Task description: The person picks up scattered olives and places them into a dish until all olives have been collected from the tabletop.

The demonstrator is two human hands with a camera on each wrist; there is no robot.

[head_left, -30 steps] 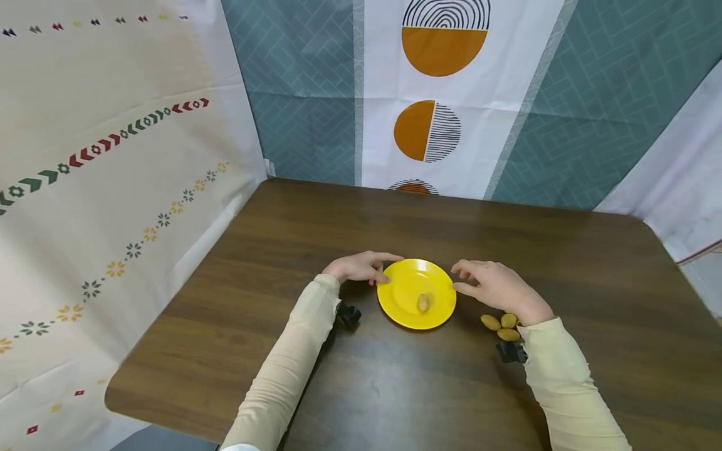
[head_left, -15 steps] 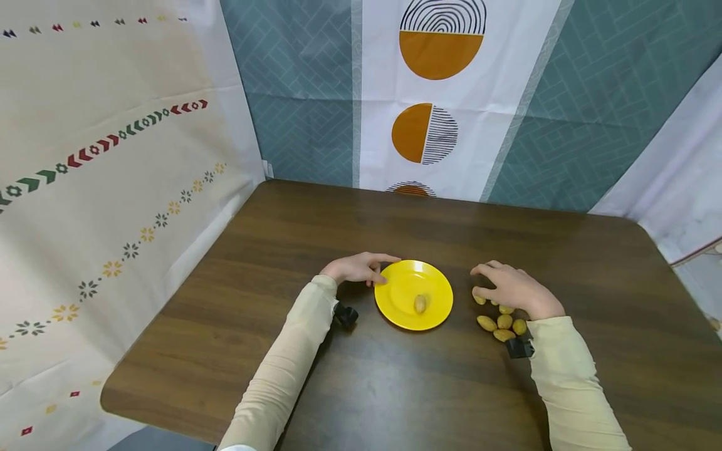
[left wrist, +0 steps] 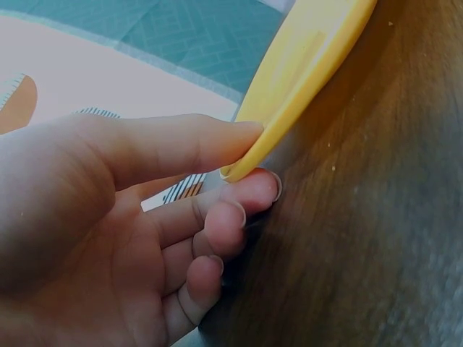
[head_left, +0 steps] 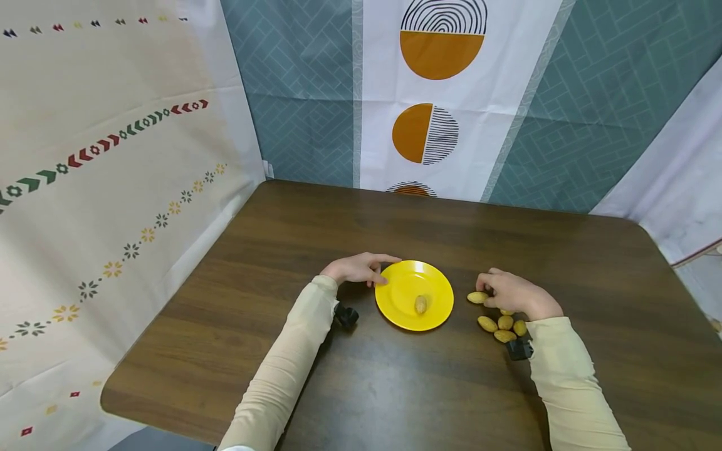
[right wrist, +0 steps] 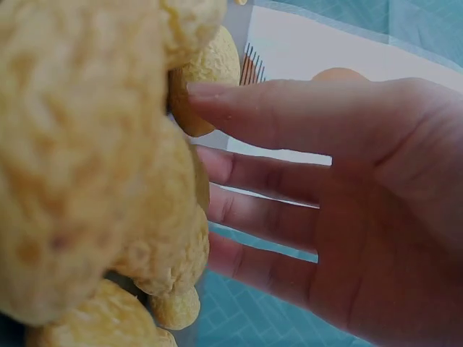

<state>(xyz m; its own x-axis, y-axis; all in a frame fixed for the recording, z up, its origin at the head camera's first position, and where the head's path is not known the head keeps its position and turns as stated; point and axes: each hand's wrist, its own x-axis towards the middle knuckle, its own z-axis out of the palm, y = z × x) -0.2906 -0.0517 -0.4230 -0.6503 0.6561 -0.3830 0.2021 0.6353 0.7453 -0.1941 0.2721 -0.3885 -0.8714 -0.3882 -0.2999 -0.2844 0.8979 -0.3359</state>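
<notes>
In the head view a yellow plate (head_left: pixel 403 313) lies on the table, one small potato (head_left: pixel 420 304) on it. My left hand (head_left: pixel 356 269) grips its left rim; the left wrist view shows the thumb (left wrist: pixel 217 141) on top of the rim of the plate (left wrist: pixel 311 79) and the fingers under it. To the right, my right hand (head_left: pixel 516 293) is down among loose yellow potatoes (head_left: pixel 505 322), its thumb and fingers about a longish one (head_left: pixel 477 297). In the right wrist view the thumb (right wrist: pixel 249 108) lies across a potato (right wrist: pixel 210 65); the other fingertips are partly hidden behind nearer potatoes (right wrist: pixel 79 159).
The brown wooden table (head_left: pixel 361 388) has rounded corners. Patterned cloths (head_left: pixel 304 94) hang behind it and at the sides. A small black camera sits at each wrist, the left one (head_left: pixel 346 315) just off the plate's left side.
My right hand has moved right from beside the plate to the potatoes and its fingers have come down and closed in on one. The left hand stays at the plate's rim.
</notes>
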